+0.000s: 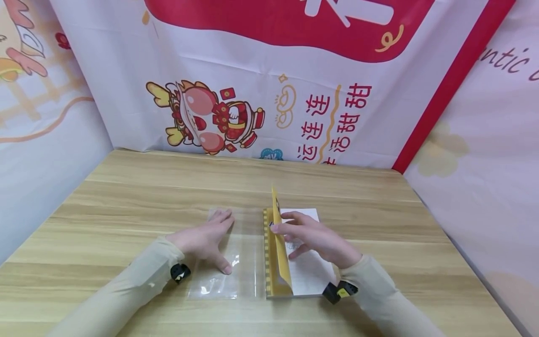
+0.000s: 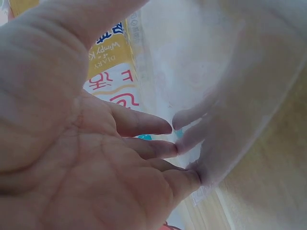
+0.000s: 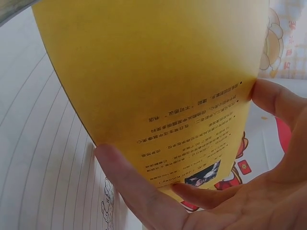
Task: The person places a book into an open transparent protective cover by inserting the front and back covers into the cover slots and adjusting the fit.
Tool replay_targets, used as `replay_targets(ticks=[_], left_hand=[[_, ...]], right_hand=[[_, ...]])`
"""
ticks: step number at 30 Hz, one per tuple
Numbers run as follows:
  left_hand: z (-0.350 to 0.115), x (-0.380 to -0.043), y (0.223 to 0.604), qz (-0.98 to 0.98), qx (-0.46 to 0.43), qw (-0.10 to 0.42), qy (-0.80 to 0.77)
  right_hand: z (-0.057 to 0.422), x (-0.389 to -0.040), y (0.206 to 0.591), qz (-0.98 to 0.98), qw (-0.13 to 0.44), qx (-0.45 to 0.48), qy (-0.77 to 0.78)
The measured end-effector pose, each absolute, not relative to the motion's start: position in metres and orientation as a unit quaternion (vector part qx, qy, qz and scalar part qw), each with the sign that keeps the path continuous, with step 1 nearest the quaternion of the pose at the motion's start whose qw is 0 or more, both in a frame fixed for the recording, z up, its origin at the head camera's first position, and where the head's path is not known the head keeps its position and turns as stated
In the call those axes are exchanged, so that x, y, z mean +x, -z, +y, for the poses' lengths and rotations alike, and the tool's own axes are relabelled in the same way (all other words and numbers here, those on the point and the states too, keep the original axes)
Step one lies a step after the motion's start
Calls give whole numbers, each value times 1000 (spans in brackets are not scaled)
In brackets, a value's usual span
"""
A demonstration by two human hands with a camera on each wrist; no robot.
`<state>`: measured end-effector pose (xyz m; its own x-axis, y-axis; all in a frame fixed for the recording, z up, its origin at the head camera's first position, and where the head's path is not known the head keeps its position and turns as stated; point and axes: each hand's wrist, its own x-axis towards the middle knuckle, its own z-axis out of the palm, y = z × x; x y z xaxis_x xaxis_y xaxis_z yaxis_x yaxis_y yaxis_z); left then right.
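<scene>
A book lies open on the wooden table, its lined white pages (image 1: pixel 309 276) facing up. Its yellow cover flap (image 1: pixel 283 262) stands nearly upright, and my right hand (image 1: pixel 317 238) holds it by the edges. Printed text and a small photo show on the flap (image 3: pixel 144 62) in the right wrist view. Left of the book, a clear plastic book cover (image 1: pixel 248 281) lies on the table and reaches the book's left edge. My left hand (image 1: pixel 204 239) rests on this plastic with fingers spread; its fingertips touch the sheet (image 2: pixel 192 52) in the left wrist view.
The wooden table (image 1: pixel 160 187) extends around the book and plastic on all sides. Behind it hangs a white and red cloth (image 1: pixel 252 61) with cartoon print. Pale printed cloths flank the table at left (image 1: pixel 33 178) and right (image 1: pixel 488 206).
</scene>
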<state>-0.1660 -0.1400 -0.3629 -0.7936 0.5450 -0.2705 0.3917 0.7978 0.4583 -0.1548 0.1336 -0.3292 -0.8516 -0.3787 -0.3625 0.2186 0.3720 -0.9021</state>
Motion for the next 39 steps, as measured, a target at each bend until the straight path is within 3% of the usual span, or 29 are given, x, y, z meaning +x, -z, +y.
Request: replay_targets(ticks=[39], left_hand=[[-141, -167, 364, 924, 252, 200, -207]], right_hand=[[85, -154, 316, 929, 197, -110, 292]])
